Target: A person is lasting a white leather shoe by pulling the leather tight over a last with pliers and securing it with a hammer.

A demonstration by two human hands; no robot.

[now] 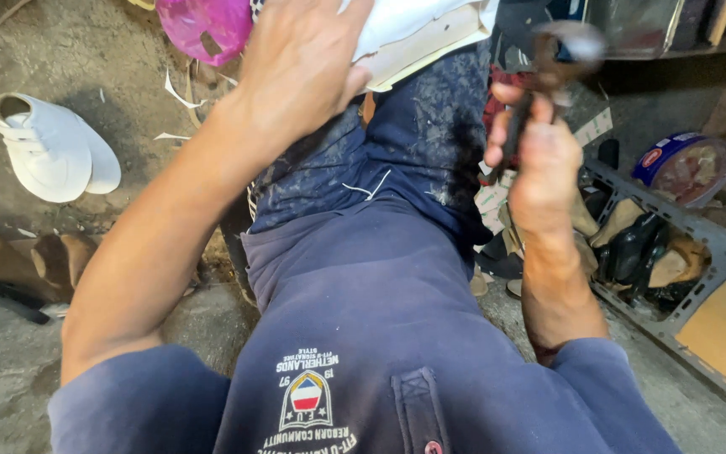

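Note:
My left hand (300, 63) grips a white shoe upper with a pale sole board (418, 34) resting on my lap at the top of the view. My right hand (539, 160) is closed around the dark handles of a pair of metal pincers (560, 55), jaws pointing up and blurred, just right of the white piece. My dark blue trousers (413, 143) and blue shirt fill the middle of the view.
A pair of white shoes (52, 147) lies on the dirt floor at left. A pink round object (203, 25) sits at top. Brown shoe lasts (35, 261) lie at lower left. A metal rack (691, 252) with shoe parts and a round tin (682, 164) stands at right.

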